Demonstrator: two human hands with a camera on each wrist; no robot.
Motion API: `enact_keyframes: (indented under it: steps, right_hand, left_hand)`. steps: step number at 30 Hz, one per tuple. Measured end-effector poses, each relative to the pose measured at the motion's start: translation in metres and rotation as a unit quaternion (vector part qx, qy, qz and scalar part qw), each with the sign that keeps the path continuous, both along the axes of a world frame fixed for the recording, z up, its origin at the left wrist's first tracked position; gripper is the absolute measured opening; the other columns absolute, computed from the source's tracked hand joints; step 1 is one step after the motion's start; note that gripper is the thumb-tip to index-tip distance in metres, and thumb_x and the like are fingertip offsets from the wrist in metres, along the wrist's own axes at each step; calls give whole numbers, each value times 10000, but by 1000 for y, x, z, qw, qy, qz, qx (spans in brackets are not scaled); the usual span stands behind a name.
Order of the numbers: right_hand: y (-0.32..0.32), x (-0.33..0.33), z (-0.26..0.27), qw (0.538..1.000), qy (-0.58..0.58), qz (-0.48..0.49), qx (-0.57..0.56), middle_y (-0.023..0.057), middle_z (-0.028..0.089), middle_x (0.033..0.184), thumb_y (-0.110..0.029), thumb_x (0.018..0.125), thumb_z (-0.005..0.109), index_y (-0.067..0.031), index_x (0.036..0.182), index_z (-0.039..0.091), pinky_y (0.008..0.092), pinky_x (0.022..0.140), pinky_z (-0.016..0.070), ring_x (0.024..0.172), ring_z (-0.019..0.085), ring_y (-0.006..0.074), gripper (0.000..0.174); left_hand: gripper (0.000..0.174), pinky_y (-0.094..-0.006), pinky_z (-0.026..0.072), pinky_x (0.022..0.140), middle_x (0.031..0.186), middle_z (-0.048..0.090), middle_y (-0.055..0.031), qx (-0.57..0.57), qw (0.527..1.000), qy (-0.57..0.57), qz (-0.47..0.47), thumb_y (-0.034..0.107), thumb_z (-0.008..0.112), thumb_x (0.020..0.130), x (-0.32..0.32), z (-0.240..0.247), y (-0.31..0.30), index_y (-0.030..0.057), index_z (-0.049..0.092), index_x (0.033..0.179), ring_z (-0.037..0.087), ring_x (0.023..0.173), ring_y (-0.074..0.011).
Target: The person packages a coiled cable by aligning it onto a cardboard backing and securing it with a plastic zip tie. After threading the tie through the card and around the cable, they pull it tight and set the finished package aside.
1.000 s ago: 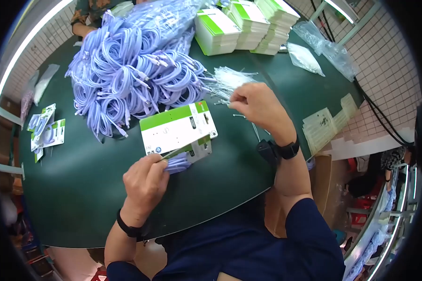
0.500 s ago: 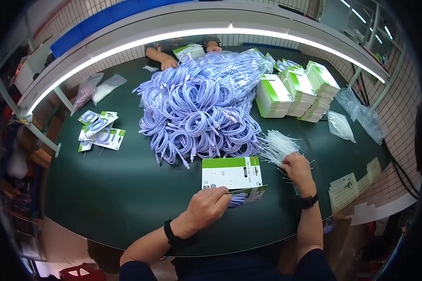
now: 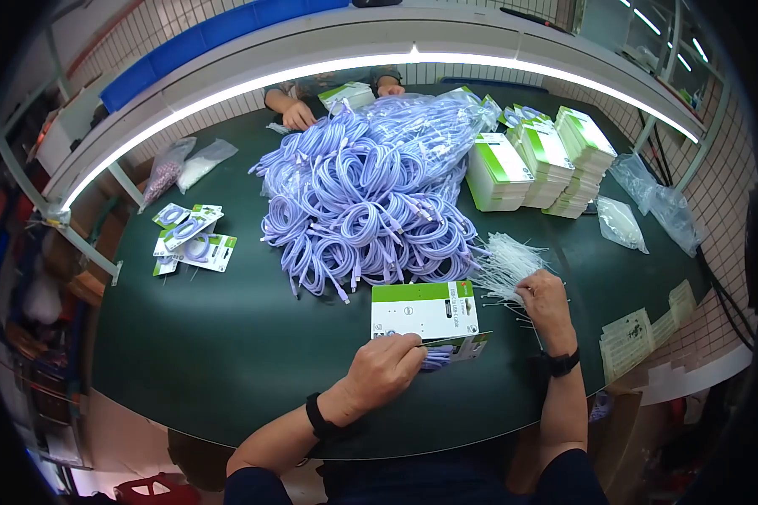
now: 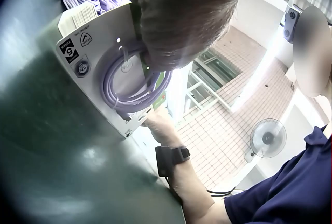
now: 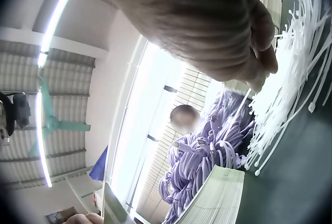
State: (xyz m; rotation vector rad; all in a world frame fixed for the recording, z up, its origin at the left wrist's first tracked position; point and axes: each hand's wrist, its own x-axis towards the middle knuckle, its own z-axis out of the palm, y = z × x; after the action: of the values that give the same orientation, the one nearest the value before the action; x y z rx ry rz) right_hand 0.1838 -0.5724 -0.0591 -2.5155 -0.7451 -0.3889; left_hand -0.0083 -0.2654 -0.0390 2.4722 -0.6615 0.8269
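Observation:
My left hand (image 3: 386,366) grips a green-and-white card with a coiled purple cable (image 3: 456,348) at the table's near edge. In the left wrist view that cable coil (image 4: 132,81) lies against the card's (image 4: 85,47) white face under my fingers. A second, flat card (image 3: 424,310) lies just behind it. My right hand (image 3: 543,296) rests on a loose pile of white zip ties (image 3: 504,259), fingers curled. Seen from the right wrist, the fingertips (image 5: 262,66) pinch one tie out of the zip ties (image 5: 298,84).
A big heap of purple cables (image 3: 370,198) fills the middle of the green table (image 3: 227,337). Stacks of cards (image 3: 535,160) stand at the back right, clear bags (image 3: 644,210) beside them. Finished packs (image 3: 192,240) lie left. Another person's hands (image 3: 297,114) work at the far side.
The head view has lifted from the near edge to show the whole table. My left hand keeps hold of the cable card; my right hand stays at the zip ties.

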Motion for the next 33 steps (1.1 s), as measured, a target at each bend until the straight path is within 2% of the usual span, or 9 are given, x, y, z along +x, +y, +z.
enact_keyframes:
  steps: [6,8,10,11,14,19,23,30,33]
  right_hand:
    - [8,-4,16,995,-43,-16,89,192,662,890,-26,886,692,-2,840,670,458,745,513,840,647,397,57]
    - [11,-5,23,985,-92,1,147,171,660,867,-17,894,713,22,935,699,387,664,504,745,652,319,58]
    - [16,-9,35,979,-82,-9,189,99,685,842,-42,917,740,26,961,708,322,634,496,714,645,192,87]
    - [19,-12,37,980,-78,-20,182,99,685,842,-42,917,740,26,961,708,322,634,496,714,645,192,87]
    - [27,-17,43,945,27,-9,326,40,704,836,-74,947,742,20,948,718,257,620,484,697,616,94,98]
    - [39,-23,60,908,210,0,364,31,720,846,-93,965,734,9,935,723,223,617,489,677,620,69,107]
    - [56,-30,66,847,356,71,388,24,710,839,-111,968,736,-12,951,713,203,608,490,672,626,54,103]
    - [83,-36,56,690,588,137,399,8,691,825,-132,963,743,-43,974,685,183,593,489,695,663,61,107]
    - [87,-40,48,705,584,168,365,23,702,827,-131,962,741,-35,962,684,184,586,490,688,671,66,111]
  left_hand:
    - [274,-365,582,677,965,713,-90,-18,999,8,-36,7,811,690,1,2,-6,51,672,922,726,798,-262]
    - [278,-378,584,684,947,715,-95,0,1000,1,-20,2,810,678,4,6,-5,53,676,916,726,807,-272]
    - [285,-381,585,692,946,717,-99,-6,1000,4,-26,-8,809,673,6,7,-4,52,678,919,728,816,-279]
    - [291,-384,587,700,944,719,-103,-1,1000,0,-15,-19,808,668,6,6,-4,50,680,921,730,825,-285]
    - [303,-386,590,706,953,721,-107,-16,1000,-5,-13,-34,805,661,4,0,-5,46,682,926,733,839,-292]
    - [328,-389,595,715,959,721,-111,-29,999,-12,-15,-55,803,654,3,0,-3,38,688,947,735,852,-296]
    - [345,-385,594,702,951,716,-104,-34,999,-29,-26,-50,808,651,4,2,-1,37,693,964,729,831,-293]
    - [342,-373,594,692,945,715,-99,-37,997,-34,-53,-26,819,653,1,6,2,35,698,967,725,806,-279]
    - [330,-370,594,691,947,717,-100,-35,997,-24,-66,-7,826,656,0,4,0,34,699,958,725,805,-274]
